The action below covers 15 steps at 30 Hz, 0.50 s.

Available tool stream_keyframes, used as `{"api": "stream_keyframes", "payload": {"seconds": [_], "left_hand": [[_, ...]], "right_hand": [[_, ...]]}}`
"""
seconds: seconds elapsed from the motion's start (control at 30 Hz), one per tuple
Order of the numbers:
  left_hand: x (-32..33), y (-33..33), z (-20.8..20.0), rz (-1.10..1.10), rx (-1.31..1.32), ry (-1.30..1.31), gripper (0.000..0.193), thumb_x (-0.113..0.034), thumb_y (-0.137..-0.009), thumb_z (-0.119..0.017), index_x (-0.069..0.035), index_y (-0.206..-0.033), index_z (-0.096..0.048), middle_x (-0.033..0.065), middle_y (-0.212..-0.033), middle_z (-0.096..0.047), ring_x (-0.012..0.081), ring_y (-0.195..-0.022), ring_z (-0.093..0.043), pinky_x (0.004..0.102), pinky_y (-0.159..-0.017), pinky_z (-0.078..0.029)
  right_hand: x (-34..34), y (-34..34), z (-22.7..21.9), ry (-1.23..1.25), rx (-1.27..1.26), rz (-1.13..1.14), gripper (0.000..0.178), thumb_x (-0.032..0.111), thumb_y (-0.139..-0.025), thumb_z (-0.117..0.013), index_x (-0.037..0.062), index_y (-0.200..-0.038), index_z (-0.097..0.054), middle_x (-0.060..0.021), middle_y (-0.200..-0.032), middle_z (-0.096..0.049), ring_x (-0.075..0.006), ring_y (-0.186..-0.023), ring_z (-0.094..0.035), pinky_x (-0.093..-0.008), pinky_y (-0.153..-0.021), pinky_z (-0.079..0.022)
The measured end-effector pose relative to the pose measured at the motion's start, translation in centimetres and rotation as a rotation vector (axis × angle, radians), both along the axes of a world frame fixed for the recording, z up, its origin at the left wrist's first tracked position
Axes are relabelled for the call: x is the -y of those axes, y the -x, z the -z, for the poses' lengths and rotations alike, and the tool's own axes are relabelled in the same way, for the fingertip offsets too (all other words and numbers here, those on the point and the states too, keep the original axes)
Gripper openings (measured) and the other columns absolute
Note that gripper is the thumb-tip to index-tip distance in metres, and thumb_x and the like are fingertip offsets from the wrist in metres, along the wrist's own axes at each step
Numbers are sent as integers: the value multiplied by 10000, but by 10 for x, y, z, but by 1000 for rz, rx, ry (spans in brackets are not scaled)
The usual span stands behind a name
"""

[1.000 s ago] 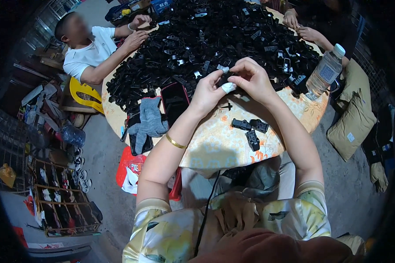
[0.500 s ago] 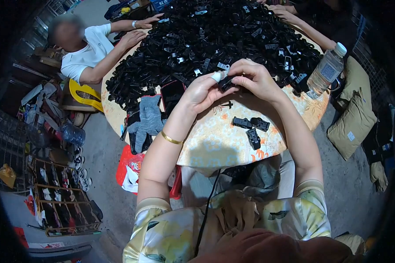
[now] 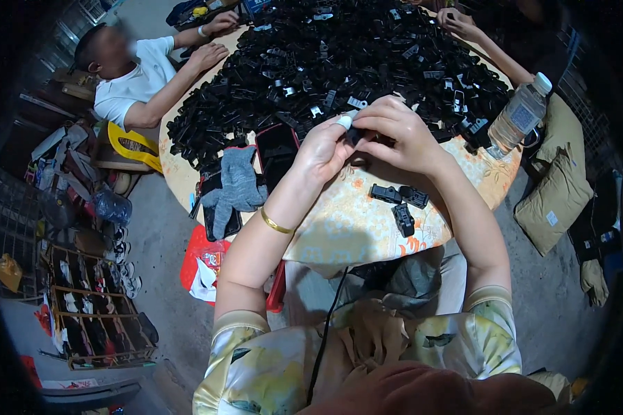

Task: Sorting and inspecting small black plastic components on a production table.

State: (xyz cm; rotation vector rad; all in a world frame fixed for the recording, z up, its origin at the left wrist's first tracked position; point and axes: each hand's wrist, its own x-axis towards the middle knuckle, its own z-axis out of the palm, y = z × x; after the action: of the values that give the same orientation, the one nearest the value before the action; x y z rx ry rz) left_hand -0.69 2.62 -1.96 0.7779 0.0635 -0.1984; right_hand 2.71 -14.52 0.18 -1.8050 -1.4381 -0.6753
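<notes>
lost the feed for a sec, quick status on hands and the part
Left hand and right hand pinched together on one small black plastic part. Held above the table, beside the black pile. Nothing blocking.

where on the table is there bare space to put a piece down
Bare cloth lies on the table between the grey glove and the three black parts, and right of those toward the bottle. The far half is buried under the black pile.

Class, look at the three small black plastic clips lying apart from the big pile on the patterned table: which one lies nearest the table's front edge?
The lowest black plastic clip, turned nearly upright in the picture below the other two clips, which lie side by side.
</notes>
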Motion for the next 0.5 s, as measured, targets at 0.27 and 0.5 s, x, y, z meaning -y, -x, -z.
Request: {"api": "stream_keyframes", "payload": {"seconds": [0.27, 0.5], "left_hand": [[-2, -3, 1, 54, -9, 9, 206, -2, -907, -358, 104, -1042, -473, 178, -1032, -546, 266, -932, -596, 382, -842, -537], [4, 2, -8, 75, 0, -166, 216, -27, -922, -342, 89, -1062, -459, 183, -1038, -541, 272, -940, -596, 421, -874, -517]], "right_hand": [[1, -4, 3, 47, 198, 120, 306, 84, -663, -684, 52, -960, -619, -73, -928, -613, -255, -836, -572, -336, -681, -489], [7, -5, 0, 95, 179, 133, 340, 63, -639, -673, 59, -975, -620, -69, -921, -608, -246, -828, -571, -330, -670, -498]]}}
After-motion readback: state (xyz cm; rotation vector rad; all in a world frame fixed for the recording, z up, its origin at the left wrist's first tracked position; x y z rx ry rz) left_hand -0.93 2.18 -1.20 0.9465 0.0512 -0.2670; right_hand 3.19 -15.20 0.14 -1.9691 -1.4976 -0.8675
